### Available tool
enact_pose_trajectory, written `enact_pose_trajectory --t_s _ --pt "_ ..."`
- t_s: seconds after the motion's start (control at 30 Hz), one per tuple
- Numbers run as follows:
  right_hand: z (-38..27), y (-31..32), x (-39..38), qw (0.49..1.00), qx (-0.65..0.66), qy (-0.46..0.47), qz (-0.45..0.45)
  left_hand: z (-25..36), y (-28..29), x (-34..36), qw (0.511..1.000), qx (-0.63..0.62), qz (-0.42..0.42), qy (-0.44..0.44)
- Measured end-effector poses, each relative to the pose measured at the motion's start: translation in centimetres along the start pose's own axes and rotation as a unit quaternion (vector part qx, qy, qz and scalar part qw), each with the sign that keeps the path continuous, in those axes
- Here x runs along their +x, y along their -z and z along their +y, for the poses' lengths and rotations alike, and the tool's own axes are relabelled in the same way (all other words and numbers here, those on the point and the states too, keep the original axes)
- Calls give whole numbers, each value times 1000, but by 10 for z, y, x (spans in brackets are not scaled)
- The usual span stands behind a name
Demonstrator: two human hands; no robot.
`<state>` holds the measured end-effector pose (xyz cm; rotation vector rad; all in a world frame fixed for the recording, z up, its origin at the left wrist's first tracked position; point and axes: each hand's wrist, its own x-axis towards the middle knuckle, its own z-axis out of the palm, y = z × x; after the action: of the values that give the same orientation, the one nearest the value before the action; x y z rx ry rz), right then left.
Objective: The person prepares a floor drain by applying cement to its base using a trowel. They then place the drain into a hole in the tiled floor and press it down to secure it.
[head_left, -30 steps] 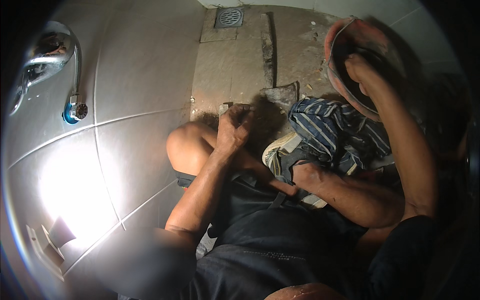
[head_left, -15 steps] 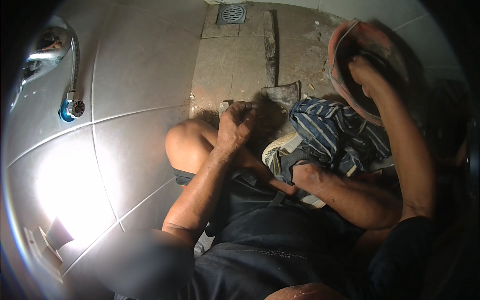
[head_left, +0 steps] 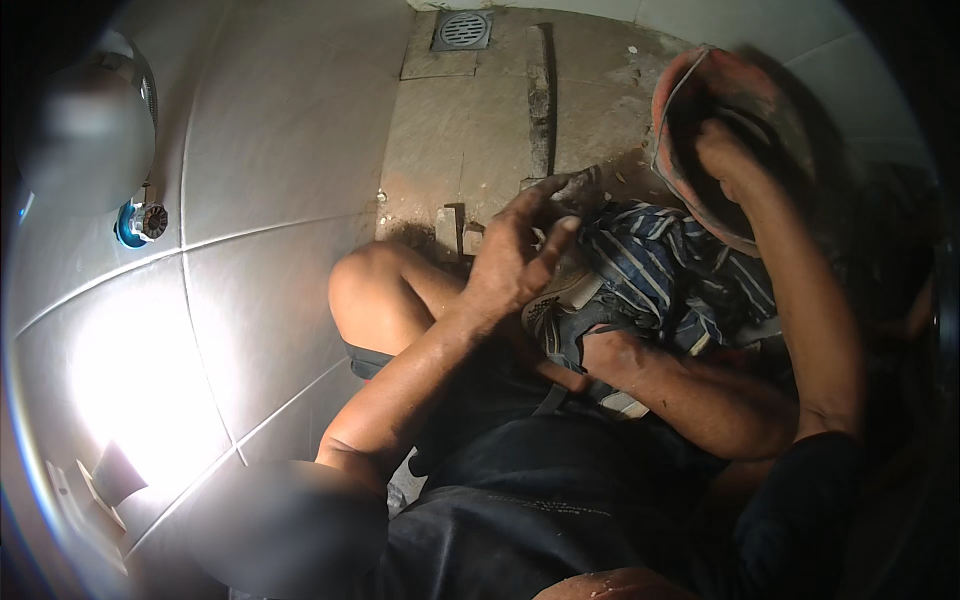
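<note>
My left hand (head_left: 515, 255) hovers above the floor in front of my bent knee. Its fingers are spread, the thumb stands apart from them, and nothing shows in its grasp. Just past its fingertips lies a hatchet (head_left: 541, 105), handle pointing away, its dark head (head_left: 578, 187) partly behind the hand. At the right, my right hand (head_left: 722, 155) reaches into a worn reddish bucket (head_left: 668, 105) tipped toward me. The bucket's dark inside hides those fingers and whatever they touch. Between the hands a blue-and-white striped cloth (head_left: 640, 255) lies bunched near my foot.
Small pale blocks (head_left: 447, 232) lie on the dirty floor by my knee. A square drain grate (head_left: 462, 31) sits at the far end. On the tiled left wall are a valve (head_left: 145, 222) and hose. A bright lamp (head_left: 112, 480) shines at lower left.
My left hand has moved right and a little nearer, away from the pale blocks toward the hatchet head, and its fingers have spread. My right hand stays inside the bucket, which has shifted slightly.
</note>
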<state>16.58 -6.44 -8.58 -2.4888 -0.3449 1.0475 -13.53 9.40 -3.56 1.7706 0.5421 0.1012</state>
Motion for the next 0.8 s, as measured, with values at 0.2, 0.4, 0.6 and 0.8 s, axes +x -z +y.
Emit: enact_pose_trajectory --t_s 0.2,0.4,0.6,0.8 --pt "-2 -7 -2 999 -34 -15 -6 43 -54 40 1000 2 0 -25" --pt "-21 1 -10 997 -46 5 -69 39 -76 53 999 19 12 -45" --pt "-13 -14 -3 998 29 51 -36 37 -75 53 999 29 25 -31" --pt "-30 13 -43 998 38 -2 -40 44 -60 48 999 32 16 -10"
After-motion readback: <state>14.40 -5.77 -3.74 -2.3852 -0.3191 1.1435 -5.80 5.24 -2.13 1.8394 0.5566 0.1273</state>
